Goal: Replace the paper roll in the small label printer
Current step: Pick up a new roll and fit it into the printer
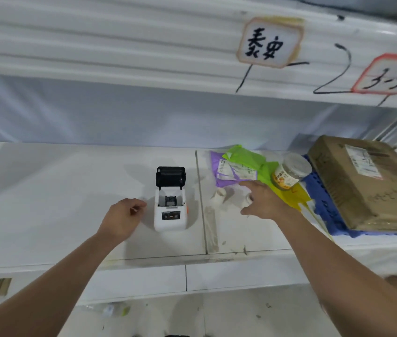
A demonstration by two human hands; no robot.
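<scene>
The small white label printer [169, 211] stands in the middle of the white shelf with its black lid [170, 176] flipped up and its paper bay empty. My left hand [122, 216] hovers just left of it, fingers loosely curled, holding nothing that I can see. My right hand [263, 199] is spread over a clear plastic bag [229, 195] to the right of the printer. White paper rolls lie there: one [219, 197] left of my fingers, another [248, 198] under my fingers. Whether my fingers touch that roll is unclear.
Purple [219, 173], green [246, 158] and yellow [292, 193] mailer bags lie behind the rolls, with a clear jar [290, 173] lying tilted on them. A cardboard box [367, 181] sits on a blue tray [324, 205] at the right. An upper shelf [144, 57] with labels overhangs.
</scene>
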